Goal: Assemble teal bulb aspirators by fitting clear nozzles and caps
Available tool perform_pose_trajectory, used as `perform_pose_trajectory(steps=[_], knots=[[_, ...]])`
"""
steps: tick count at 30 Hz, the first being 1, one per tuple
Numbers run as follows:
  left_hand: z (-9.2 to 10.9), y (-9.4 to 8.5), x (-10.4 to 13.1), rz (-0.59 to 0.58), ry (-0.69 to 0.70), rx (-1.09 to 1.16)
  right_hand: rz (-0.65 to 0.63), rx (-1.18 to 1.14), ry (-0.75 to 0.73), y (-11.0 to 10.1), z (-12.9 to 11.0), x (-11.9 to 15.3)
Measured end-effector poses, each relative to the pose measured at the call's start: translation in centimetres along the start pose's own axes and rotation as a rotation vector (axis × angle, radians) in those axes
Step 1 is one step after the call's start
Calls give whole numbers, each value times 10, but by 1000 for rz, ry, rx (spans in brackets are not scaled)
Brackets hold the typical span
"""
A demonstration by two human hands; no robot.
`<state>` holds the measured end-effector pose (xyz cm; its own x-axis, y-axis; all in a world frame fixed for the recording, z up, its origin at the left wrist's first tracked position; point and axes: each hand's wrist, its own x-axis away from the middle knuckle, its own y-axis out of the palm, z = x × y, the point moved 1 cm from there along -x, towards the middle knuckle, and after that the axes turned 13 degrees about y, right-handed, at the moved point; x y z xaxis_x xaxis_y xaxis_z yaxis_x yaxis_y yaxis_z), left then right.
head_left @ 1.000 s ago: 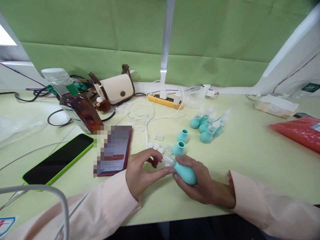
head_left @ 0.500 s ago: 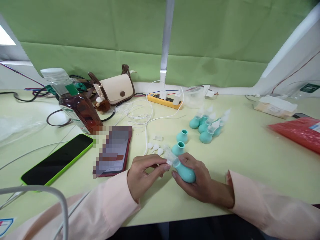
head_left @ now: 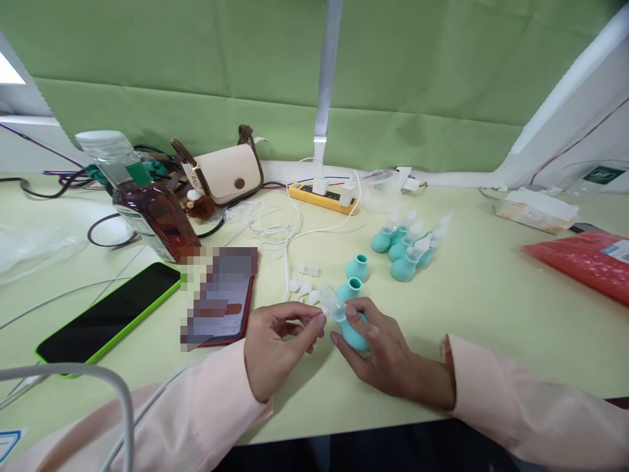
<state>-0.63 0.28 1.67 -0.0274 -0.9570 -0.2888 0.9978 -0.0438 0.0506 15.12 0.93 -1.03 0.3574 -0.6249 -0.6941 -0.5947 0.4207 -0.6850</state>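
Note:
My right hand (head_left: 381, 347) is wrapped round a teal rubber bulb (head_left: 354, 334), held tilted with its neck to the upper left. At that neck sits a clear plastic nozzle piece (head_left: 332, 303); how far it is seated I cannot tell. My left hand (head_left: 280, 347) has thumb and forefinger pinched on the clear piece's left edge. Just behind stand two open-mouthed teal bulbs (head_left: 357, 267), the nearer one partly hidden. Several small white pointed tips (head_left: 305, 289) lie left of them. Farther right, several bulbs fitted with clear nozzles and white tips (head_left: 405, 264) stand in a group.
A small clear plastic piece (head_left: 309, 270) lies behind the white tips. On the left are a red-cased phone (head_left: 223, 308), a green-cased phone (head_left: 111, 318) and a bottle (head_left: 154, 216). A handbag (head_left: 228, 174), yellow power strip (head_left: 322, 198) and white cables stand farther back. A red packet (head_left: 584, 262) lies right.
The bulb has shifted slightly up and left. My right thumb and fingers have moved up towards its neck, and my left hand keeps its pinch beside the clear nozzle piece.

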Motion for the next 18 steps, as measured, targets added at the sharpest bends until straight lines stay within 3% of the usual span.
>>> perform_pose_trajectory(steps=[10,18], knots=[[4,-3,-5,-92,-69,133,-36,-325,169,-3,-5,-1],[4,-5,-6,-202,-186,376,-164,-574,341,-13,-3,4]])
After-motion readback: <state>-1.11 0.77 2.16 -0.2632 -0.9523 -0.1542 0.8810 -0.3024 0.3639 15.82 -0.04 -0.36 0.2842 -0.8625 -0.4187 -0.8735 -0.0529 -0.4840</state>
